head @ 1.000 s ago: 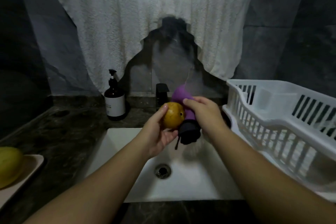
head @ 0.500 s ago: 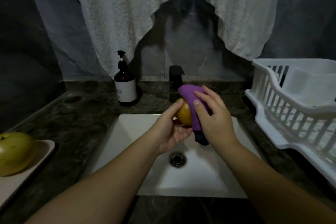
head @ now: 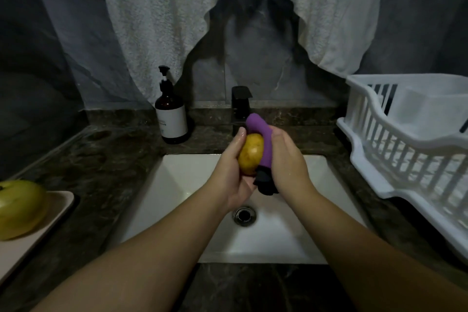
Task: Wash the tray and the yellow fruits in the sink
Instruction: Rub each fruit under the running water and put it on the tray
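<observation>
Over the white sink (head: 177, 185) my left hand (head: 231, 175) grips a small yellow fruit (head: 250, 157). My right hand (head: 287, 162) holds a purple scrubber with a black end (head: 260, 144) pressed against the fruit's right side. Both hands look wet. A second, larger yellow-green fruit (head: 19, 208) lies on the beige tray (head: 54, 208) on the counter at the far left. The black faucet (head: 241, 106) stands just behind the hands. Whether water is running cannot be seen.
A brown soap pump bottle (head: 171, 119) stands behind the sink's left corner. A white dish rack (head: 410, 149) fills the counter on the right. The drain (head: 244, 215) sits below the hands. A white towel (head: 228, 7) hangs on the wall.
The hands have drawn lower toward the basin, and the scrubber has slid round to the fruit's right side. The camera tilted down, so the window light is out of view.
</observation>
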